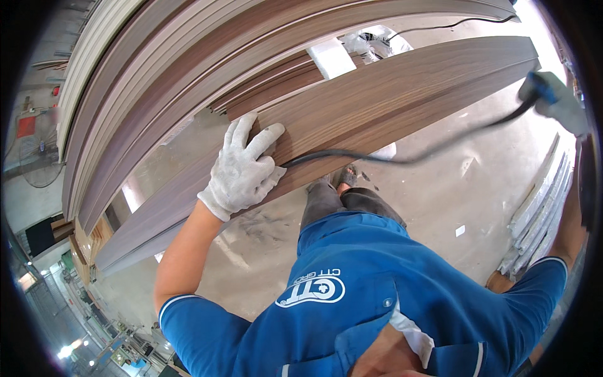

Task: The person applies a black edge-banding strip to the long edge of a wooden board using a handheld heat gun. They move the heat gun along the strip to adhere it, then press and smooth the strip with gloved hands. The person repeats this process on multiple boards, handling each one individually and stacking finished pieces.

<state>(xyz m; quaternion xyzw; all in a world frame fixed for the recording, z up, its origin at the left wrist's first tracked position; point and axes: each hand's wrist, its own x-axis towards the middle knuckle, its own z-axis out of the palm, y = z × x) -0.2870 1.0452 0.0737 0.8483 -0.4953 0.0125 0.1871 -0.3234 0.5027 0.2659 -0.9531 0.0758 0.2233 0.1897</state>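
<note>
My left hand (242, 166), in a whitish work glove, rests on a long wood-grain board (389, 94) with its fingers spread. A black hose (402, 160) runs over the board's near edge and disappears at the thumb; what it does under the palm is hidden. Out at the far right, my right hand (556, 103), also gloved, is closed around a blue tool (541, 88) joined to the hose. Motion blurs this hand and the tool, so its exact kind does not show. The tool is close to the board's right end.
Beyond the board, several long brown and grey profiles (182, 69) lie side by side. Plastic-wrapped lengths (543, 201) lie on the floor at right. A fan (41, 151) stands at far left. My feet (347, 179) are just below the board's near edge.
</note>
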